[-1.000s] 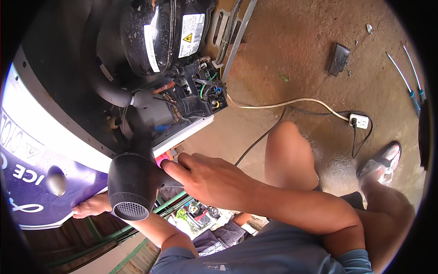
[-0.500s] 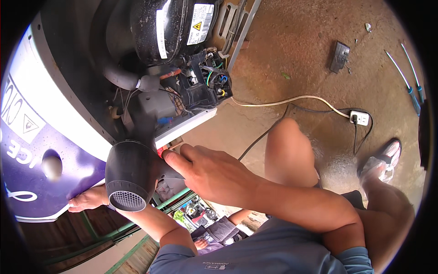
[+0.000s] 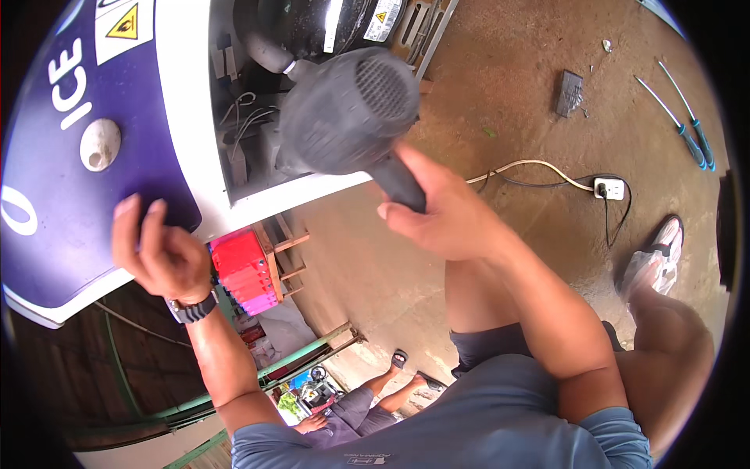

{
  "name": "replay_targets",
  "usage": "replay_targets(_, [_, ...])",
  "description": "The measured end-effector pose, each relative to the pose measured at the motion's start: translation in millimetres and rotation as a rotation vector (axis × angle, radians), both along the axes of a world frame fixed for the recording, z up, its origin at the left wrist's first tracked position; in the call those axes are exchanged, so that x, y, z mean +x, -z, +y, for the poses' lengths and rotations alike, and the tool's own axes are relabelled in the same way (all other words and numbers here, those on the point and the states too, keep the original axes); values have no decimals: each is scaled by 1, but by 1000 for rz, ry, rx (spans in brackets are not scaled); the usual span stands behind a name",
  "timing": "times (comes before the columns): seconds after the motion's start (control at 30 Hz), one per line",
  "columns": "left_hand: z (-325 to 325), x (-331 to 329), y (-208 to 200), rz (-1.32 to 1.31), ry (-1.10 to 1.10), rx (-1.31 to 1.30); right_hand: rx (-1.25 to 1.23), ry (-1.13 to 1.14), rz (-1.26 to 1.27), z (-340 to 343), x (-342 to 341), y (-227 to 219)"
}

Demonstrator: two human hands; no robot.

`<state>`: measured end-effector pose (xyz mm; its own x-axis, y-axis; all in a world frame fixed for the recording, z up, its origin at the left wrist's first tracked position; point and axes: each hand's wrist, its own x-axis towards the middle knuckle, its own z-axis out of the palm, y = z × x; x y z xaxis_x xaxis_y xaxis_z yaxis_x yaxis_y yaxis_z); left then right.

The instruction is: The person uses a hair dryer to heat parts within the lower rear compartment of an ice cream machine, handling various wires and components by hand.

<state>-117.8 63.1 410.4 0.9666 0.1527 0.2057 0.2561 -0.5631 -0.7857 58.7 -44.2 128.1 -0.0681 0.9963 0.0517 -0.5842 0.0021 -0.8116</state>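
Observation:
My right hand (image 3: 453,207) is wrapped around the handle of a black hair dryer (image 3: 336,109). The dryer is raised in front of the open compartment of a purple and white appliance cabinet (image 3: 148,168), its round mesh intake turned up and to the right. Behind it, a black compressor (image 3: 308,22) shows only in part, and the dryer hides much of the wiring beside it. My left hand (image 3: 164,254), with a dark watch on the wrist, is by the cabinet's lower purple edge. Its fingers are apart and slightly bent, holding nothing; whether they touch the panel I cannot tell.
On the wet concrete floor lie two screwdrivers (image 3: 691,144), a small black box-like part (image 3: 569,94) and a white power outlet (image 3: 609,189) with cords. Red and pink crates (image 3: 244,266) stand on a wooden rack. Another person (image 3: 367,410) is at the bottom.
The hair dryer has moved up and to the right in my right hand. My left hand has come off the cabinet's edge and its fingers have loosened. The view has shifted over the cabinet.

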Motion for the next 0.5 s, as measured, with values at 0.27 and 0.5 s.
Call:
replay_targets(0.27, [47, 94, 105, 1015, -807, -480, -44, 93, -28, -30, 97, 28])
replay_targets(0.5, [113, 45, 147, 1117, -1089, -465, 20, 79, -102, -63, 125, 19])
